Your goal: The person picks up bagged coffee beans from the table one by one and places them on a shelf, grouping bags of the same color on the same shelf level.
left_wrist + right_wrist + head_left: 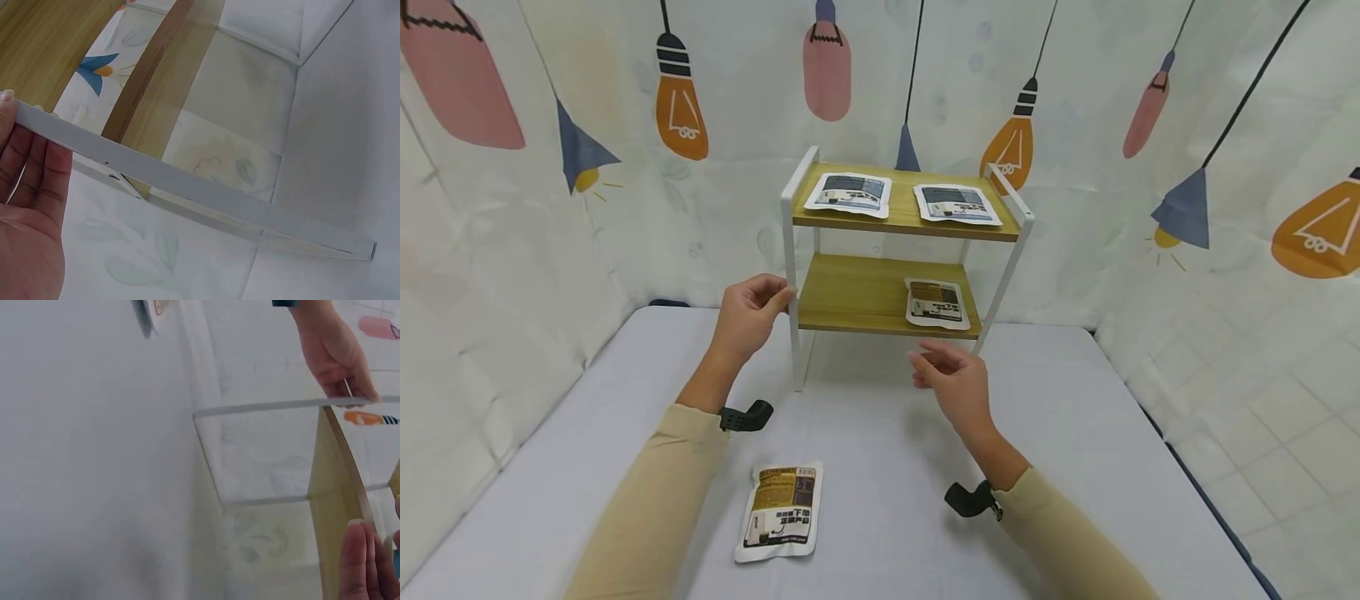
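Note:
A two-tier rack with a white frame (788, 250) and wood-look boards stands on the table. My left hand (747, 317) pinches its front left post between thumb and fingers; the left wrist view shows the fingers behind the white post (187, 181). Just in front of the lower board (857, 287), my right hand (953, 387) hovers with loosely bent fingers and nothing in them. One flat pouch (937, 303) with a brown label lies on the right of that board. Two blue-labelled pouches, a left one (850, 193) and a right one (957, 205), lie on the top board.
Another brown-labelled pouch (780, 511) lies on the white tabletop (880, 500) near the front, between the forearms. Behind the rack and along both sides hangs a pale curtain (737, 208) printed with lamps and bulbs.

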`<state>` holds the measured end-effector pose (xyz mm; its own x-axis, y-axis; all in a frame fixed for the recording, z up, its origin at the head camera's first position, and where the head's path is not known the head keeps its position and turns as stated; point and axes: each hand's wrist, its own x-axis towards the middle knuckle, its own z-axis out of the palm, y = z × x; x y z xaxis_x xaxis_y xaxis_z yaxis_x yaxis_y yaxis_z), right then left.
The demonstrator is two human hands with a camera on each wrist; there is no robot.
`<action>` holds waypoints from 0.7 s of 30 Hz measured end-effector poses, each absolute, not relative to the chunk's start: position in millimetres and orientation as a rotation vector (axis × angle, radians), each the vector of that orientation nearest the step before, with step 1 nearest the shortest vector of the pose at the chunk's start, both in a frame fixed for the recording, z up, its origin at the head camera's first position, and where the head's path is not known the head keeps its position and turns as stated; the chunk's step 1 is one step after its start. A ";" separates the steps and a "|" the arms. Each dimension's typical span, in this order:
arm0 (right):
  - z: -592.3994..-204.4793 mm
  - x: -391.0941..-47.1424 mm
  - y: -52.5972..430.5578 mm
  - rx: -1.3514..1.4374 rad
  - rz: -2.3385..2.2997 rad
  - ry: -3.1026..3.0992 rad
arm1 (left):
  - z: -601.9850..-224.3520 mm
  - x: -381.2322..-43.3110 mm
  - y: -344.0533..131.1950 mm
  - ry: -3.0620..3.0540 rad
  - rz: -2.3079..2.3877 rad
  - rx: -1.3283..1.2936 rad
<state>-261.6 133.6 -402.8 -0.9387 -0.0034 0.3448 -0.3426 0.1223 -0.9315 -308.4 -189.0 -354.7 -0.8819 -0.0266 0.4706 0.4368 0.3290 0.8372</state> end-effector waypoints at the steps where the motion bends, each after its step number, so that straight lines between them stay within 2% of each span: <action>1: -405.0 -258.9 130.7 0.352 1.901 -2.161 | -354.7 -308.2 -189.1 -2.198 -1.572 -0.365; 21: -441.9 -217.7 87.5 0.447 1.936 -2.531 | -355.2 -307.7 -188.7 -2.199 -1.557 -0.381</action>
